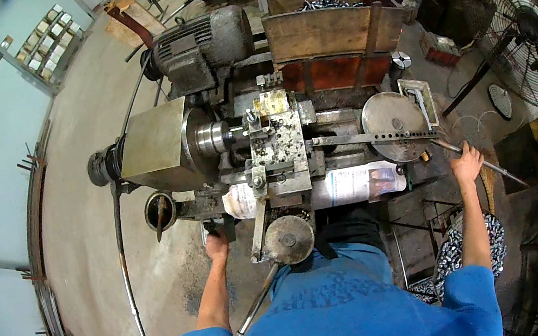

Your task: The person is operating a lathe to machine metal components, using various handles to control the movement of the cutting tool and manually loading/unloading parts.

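My right hand is closed round a long metal lever, which joins a flat bar with a row of holes running left across the machine. Low at the front left of the small lathe, my left hand is closed, its fingertips partly hidden by a dark part; what it grips I cannot make out. Between my arms are the lathe's oily tool slide and the round chuck. A round plate sits in front of my waist, and a larger disc lies under the bar.
Behind the lathe stand an electric motor and a wooden crate with small metal parts. A pot with a brush-like stick hangs at left. At right are a large fan and a heap of metal parts. Newspaper covers the bed's front.
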### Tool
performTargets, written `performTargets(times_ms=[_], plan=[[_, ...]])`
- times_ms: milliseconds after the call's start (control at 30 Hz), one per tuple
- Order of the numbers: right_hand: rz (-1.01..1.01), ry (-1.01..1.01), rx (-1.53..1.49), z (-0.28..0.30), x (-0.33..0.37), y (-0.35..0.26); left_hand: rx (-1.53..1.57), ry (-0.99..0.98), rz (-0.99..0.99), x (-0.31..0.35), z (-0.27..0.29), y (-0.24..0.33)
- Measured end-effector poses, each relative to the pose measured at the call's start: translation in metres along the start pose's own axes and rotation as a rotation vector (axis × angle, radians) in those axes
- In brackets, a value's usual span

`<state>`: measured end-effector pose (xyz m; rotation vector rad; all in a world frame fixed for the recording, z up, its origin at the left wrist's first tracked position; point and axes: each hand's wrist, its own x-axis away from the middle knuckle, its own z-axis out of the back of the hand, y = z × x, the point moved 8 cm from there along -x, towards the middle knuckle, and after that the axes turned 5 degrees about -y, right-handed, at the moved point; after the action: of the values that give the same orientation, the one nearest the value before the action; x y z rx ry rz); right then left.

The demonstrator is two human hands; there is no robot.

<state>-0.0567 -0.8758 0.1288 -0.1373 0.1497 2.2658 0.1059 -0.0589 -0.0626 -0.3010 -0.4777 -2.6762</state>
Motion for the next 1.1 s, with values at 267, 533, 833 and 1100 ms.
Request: performTargets(times_ms=[267, 533, 833, 1100], plan=[[0.320, 0.176, -0.454, 0.100, 0.022, -0.067, -0.401, -0.167, -0.303, -0.008, 0.032, 0.016], [1.204, 0.090, -0.862, 0.229, 0.118, -0.334, -0.073, -0.302, -0.244, 0.001, 0.076, -0.025], [1.499, -0.047, -0.091, 0.209, 0.210, -0.533, -0.025, 0.570, 0.014, 0.063, 0.353, -0.113], [1.520, -0.064, -0.052, 0.199, 0.212, -0.540, -0.024, 0.451, 0.144, 0.129, 0.266, -0.049]])
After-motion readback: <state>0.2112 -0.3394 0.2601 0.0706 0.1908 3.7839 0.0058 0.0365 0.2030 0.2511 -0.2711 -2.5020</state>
